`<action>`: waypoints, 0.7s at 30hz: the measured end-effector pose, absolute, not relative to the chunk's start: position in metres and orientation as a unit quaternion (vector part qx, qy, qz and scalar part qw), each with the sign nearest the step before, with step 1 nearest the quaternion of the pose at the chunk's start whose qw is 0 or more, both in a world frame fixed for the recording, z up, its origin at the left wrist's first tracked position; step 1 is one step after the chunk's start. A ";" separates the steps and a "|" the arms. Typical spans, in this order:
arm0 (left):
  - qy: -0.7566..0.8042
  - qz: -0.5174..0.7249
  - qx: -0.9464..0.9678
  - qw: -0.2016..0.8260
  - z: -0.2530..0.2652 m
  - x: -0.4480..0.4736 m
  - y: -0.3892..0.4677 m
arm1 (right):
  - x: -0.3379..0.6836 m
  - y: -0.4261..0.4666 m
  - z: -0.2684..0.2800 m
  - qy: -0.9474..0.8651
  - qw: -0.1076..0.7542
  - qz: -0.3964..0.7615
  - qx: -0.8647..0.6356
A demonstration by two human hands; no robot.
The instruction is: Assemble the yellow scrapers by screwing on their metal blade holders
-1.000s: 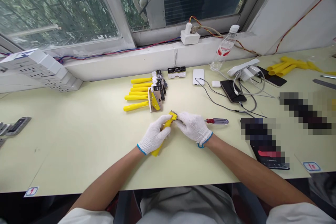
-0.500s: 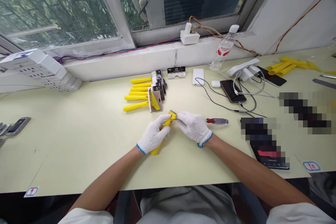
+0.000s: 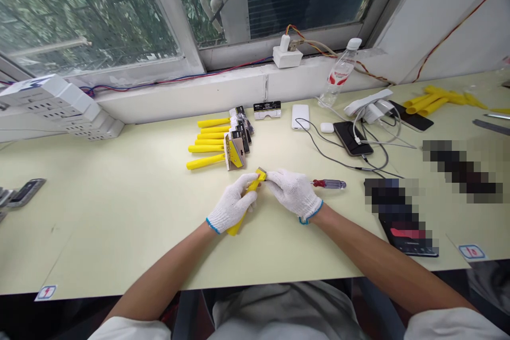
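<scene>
Right, both gloved hands meet over the middle of the table (image 3: 131,196), and the scraper (image 3: 254,186) is between them, slanting, its head up and away from the body. The left hand (image 3: 231,204) has it in its grasp, fingers wrapped over the upper handle, the yellow butt poking out below the palm. Across comes the right hand (image 3: 294,192), fingers bunched together, tips right up at the side of the head; whether they pinch anything there, I can't tell. Just behind that hand lies the screwdriver (image 3: 329,184), clear handle pointing right, red collar showing, shaft disappearing behind the glove, so its tip is hidden.

Beyond the left hand, look, a row of carded scrapers (image 3: 205,161), handles all pointing left, the nearest showing its yellow head. Past them a black-and-white card (image 3: 267,110) stands near the wall. Over to the right it gets busy: a white pack (image 3: 300,117), a small white case (image 3: 327,127), a phone (image 3: 353,138) tangled in cables, and a bottle (image 3: 338,75) upright behind. Farther right, yellow tubes (image 3: 436,101) in a heap; far left, stacked white boxes (image 3: 64,106).
</scene>
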State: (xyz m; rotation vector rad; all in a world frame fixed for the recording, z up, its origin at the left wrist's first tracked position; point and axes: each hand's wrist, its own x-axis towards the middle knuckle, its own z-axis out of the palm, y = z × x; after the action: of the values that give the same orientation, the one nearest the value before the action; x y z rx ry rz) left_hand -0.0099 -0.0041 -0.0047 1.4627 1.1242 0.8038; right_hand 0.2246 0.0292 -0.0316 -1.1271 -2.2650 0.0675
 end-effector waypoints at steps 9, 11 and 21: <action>0.434 0.355 0.568 0.602 -0.004 -0.009 -0.004 | 0.222 0.027 -0.021 -0.851 0.338 -0.010 -0.402; 0.433 0.356 0.566 0.605 -0.004 -0.009 -0.004 | 0.222 0.027 -0.020 -0.850 0.345 -0.015 -0.398; 0.440 0.353 0.566 0.601 -0.003 -0.008 -0.004 | 0.221 0.026 -0.019 -0.852 0.330 -0.014 -0.407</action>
State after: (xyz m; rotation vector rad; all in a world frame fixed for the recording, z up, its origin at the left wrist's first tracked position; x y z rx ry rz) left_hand -0.0082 -0.0042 -0.0034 1.3122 1.0185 0.8185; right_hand 0.2210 0.0259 -0.0185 -1.0646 -2.2280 -0.0358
